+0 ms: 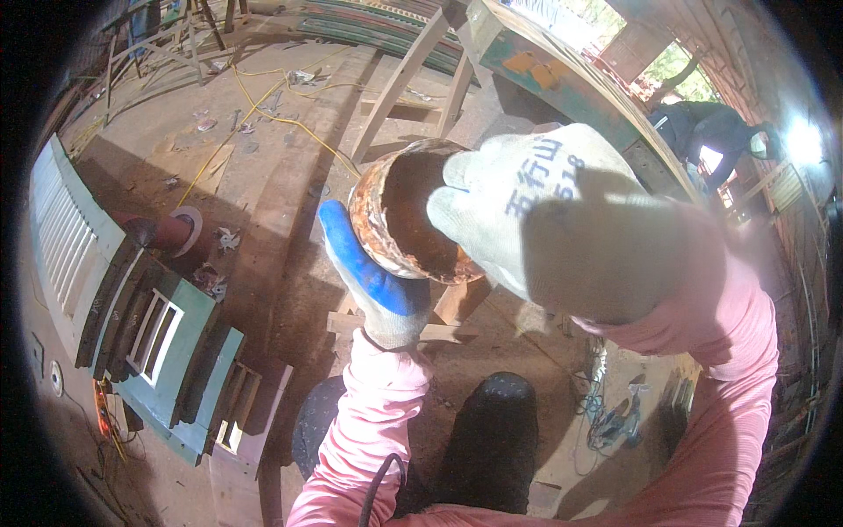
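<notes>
My left hand (376,281), in a white work glove with a blue coated palm, supports a round open can (371,218) from its left and lower side. Rusty brown smears and pale crust cover the can's outside, and its inside looks brown. Over the can's right rim reaches my right hand (562,220), gloved in off-white with dark print on the back. Its fingers are bent together at the mouth of the can; whatever they grip is hidden. The can is tilted, its mouth facing up and to the right.
A green-sided bench (562,75) on wooden legs stands ahead. Louvred pale-green panels (167,360) lie at left, near a brown cylinder (162,233). A yellow cord (235,123) crosses the floor; thin cables (615,426) lie lower right. A person (707,132) bends beside a bright light.
</notes>
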`<state>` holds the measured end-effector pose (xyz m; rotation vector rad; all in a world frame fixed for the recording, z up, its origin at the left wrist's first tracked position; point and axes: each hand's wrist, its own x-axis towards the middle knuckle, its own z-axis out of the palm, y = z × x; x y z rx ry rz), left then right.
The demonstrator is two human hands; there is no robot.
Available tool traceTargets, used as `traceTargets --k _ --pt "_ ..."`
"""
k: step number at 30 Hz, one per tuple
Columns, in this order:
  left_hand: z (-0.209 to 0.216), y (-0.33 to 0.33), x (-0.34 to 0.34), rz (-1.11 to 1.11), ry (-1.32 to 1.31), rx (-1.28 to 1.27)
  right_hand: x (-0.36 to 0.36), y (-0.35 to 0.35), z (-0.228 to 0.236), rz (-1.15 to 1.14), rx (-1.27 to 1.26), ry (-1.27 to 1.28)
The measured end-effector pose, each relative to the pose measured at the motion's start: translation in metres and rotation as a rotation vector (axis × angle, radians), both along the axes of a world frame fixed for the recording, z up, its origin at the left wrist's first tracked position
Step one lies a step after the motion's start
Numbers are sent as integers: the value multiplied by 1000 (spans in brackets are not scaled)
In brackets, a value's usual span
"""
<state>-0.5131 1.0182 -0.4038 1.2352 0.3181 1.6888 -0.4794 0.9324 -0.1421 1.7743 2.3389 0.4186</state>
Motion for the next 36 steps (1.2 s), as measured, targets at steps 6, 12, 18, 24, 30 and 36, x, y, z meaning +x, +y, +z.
traceTargets --k 6,12,18,24,30,36 --pt "-4 8 -9 41 116 53 15 11 5 34 -39 126" --pt "-21 15 2 -35 -8 -16 19 0 25 -11 -32 288" --pt "-31 18 8 8 80 -5 3 -24 45 -356 190 637" --pt "-32 8 31 -331 -124 -343 24 -50 58 -158 381 -62" --pt "1 -3 29 -739 -452 -698 53 -49 43 67 525 -487" --pt "3 3 26 -932 -735 -794 60 -43 45 131 460 -587"
